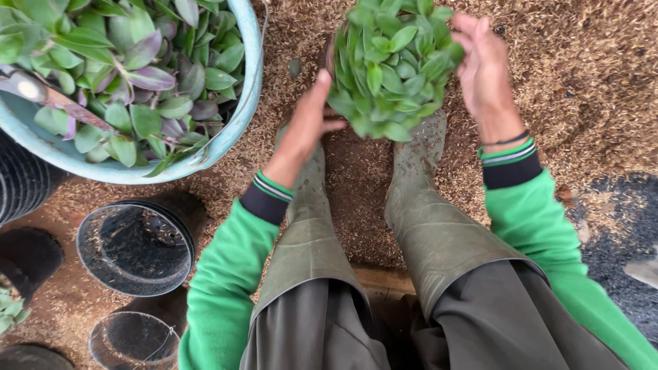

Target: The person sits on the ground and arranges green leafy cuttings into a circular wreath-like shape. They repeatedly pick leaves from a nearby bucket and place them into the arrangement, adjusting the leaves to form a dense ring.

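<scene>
A dense bunch of green leafy cuttings [388, 65] stands in a dark pot whose rim barely shows at the left, on a ground of rice husk. My left hand [310, 118] presses against the bunch's lower left side, fingers tucked under the leaves. My right hand [484, 68] cups the bunch's right side, fingers spread along the foliage. Green sleeves with striped cuffs cover both arms. My two green rubber boots [418, 171] stand just below the pot.
A large light-blue basin [241, 103] heaped with green and purple cuttings sits at upper left. Empty black plastic pots [137, 247] lie at lower left, with a stack of pots [20, 181] at the left edge. Dark gravel shows at the right.
</scene>
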